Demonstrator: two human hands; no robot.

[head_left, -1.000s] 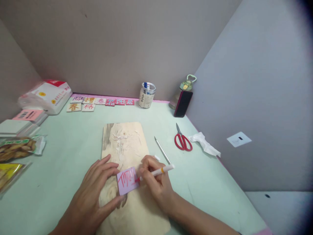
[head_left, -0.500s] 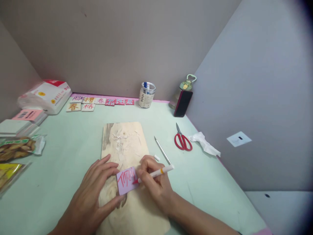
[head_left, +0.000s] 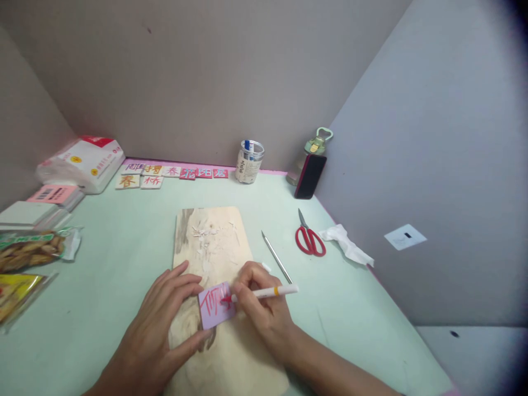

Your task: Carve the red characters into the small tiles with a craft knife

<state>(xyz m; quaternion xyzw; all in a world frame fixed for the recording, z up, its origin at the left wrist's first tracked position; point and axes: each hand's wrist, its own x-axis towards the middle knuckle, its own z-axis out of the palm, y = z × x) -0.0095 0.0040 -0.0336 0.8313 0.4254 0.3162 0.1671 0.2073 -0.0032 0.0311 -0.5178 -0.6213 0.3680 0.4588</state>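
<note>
A flat purple square tile point(head_left: 209, 317) lies on a pale wooden board point(head_left: 225, 357), with red strokes of a character on its face. My left hand point(head_left: 159, 316) steadies it, fingertips at its upper left edge and thumb at its lower edge. In my right hand point(head_left: 262, 305) is a white marker pen point(head_left: 266, 292) with a yellow band, gripped in a writing hold. Its red tip rests on the right part of the tile. Thin shavings point(head_left: 204, 234) lie on the board's upper half. Beside my right hand a small white cap point(head_left: 266, 268) is partly hidden.
Right of the board lie a craft knife point(head_left: 276, 256), red-handled scissors point(head_left: 310, 241) and a crumpled tissue point(head_left: 348, 245). A jar point(head_left: 248, 165), a phone point(head_left: 311, 177) leaning on a bottle point(head_left: 295, 168), and several lettered tiles point(head_left: 152, 181) stand behind. Packets point(head_left: 37, 247) and a tissue pack point(head_left: 88, 165) line the left.
The marker tip has moved slightly up and left on the tile, and the pen lies flatter. My left hand still holds the tile. The whole view has shifted slightly.
</note>
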